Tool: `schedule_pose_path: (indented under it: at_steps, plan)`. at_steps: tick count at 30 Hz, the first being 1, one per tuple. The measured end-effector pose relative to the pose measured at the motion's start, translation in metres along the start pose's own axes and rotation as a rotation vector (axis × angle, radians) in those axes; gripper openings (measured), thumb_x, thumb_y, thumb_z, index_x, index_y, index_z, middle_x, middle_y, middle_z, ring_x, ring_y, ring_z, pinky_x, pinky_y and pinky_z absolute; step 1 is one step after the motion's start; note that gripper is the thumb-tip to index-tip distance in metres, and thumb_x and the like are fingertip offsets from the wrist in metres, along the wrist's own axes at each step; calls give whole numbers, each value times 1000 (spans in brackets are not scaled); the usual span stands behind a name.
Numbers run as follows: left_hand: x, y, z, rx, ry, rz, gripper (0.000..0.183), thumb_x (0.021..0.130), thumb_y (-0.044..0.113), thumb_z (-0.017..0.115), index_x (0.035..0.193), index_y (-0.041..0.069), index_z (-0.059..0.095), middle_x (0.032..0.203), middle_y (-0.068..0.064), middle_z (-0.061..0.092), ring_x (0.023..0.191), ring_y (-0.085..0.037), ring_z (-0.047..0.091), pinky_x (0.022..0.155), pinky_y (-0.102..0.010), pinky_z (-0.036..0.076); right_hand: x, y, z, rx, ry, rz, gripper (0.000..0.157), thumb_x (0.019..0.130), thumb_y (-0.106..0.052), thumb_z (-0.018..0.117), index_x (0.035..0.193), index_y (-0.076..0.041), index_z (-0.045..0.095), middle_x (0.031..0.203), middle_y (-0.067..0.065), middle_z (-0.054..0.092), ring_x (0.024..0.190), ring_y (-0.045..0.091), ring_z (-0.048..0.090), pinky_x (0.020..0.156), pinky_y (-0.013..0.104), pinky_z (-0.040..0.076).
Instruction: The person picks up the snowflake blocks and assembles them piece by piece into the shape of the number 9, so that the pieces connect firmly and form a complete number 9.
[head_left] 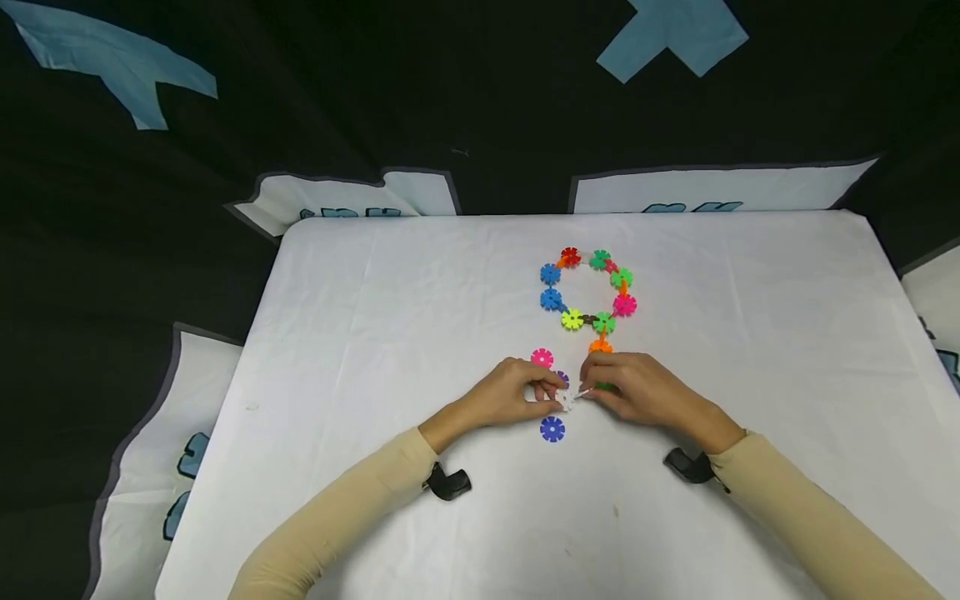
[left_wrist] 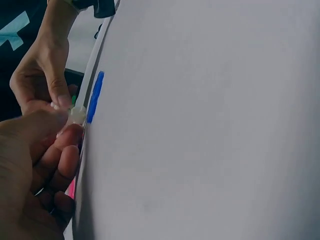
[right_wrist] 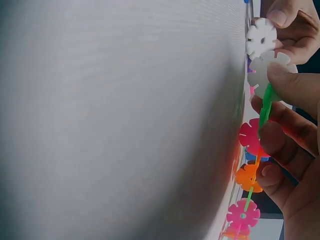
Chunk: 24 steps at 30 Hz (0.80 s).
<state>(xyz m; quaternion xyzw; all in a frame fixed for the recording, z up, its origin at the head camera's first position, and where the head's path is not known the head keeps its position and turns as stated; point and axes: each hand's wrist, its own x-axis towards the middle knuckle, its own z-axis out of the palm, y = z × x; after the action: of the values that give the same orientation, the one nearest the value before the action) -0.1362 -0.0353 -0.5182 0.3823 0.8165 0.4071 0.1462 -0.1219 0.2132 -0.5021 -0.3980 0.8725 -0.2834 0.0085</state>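
Observation:
My left hand [head_left: 516, 393] pinches a white notched snowflake disc [right_wrist: 261, 37] between thumb and fingers. Close by, my right hand [head_left: 632, 387] pinches a second white disc [right_wrist: 256, 76], which meets a green disc [right_wrist: 265, 109] seen edge-on. In the right wrist view the two white discs overlap at their rims; I cannot tell whether their notches are joined. From the green disc a chain runs on through an orange disc [head_left: 600, 346], partly behind my right fingers, to a ring of many-coloured discs with a blue disc [head_left: 551, 298] on its left side.
Loose discs lie near my left hand: a pink one [head_left: 542, 357], a purple one [head_left: 562, 378] partly covered by fingers, and a blue one [head_left: 552, 429]. A white cloth covers the table [head_left: 390, 317]. Dark curtains [head_left: 337, 92] hang behind its far edge.

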Motion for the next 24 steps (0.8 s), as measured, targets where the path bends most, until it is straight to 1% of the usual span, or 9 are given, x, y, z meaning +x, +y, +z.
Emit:
schedule_pose_path:
  at_steps: [3,5,8,13,19,24]
  plan:
    - [-1,1,2,-69,17,-20,24,84,16,78,106,8,74,86,1,75,73,2,63,69,-17,51,1,0,0,5,10,2,11,79,-12,81,86,-16,73,93,-8,67,75,2,59,67,21,52]
    - [-2,1,2,-120,24,-46,23,84,15,78,105,8,74,84,2,75,74,2,63,71,-19,51,1,0,0,6,12,3,12,79,-11,81,86,-17,73,93,-8,67,72,1,57,65,20,51]
    - [-3,1,1,-178,18,-75,22,84,15,78,105,9,74,84,2,74,75,0,64,73,-21,52,0,0,-1,12,12,7,12,80,-12,81,87,-17,73,94,-8,67,68,-1,52,63,19,49]
    - [-3,0,-1,-219,-5,-110,21,84,14,77,104,10,73,85,3,74,76,-1,64,72,-21,50,-1,0,-2,28,7,25,12,81,-12,80,88,-18,73,97,-8,67,64,-3,46,60,17,45]
    - [-4,0,-3,-267,-9,-135,20,85,13,77,105,10,73,85,2,74,79,-3,65,75,-21,47,-1,1,-2,40,14,25,13,80,-10,80,88,-18,73,96,-8,67,65,-3,47,60,16,45]
    - [-4,0,-3,-296,-13,-151,19,86,10,75,104,10,73,86,0,73,80,-4,65,72,-20,45,-1,1,-3,45,14,22,14,80,-9,80,89,-17,73,96,-7,67,64,-3,48,60,17,46]
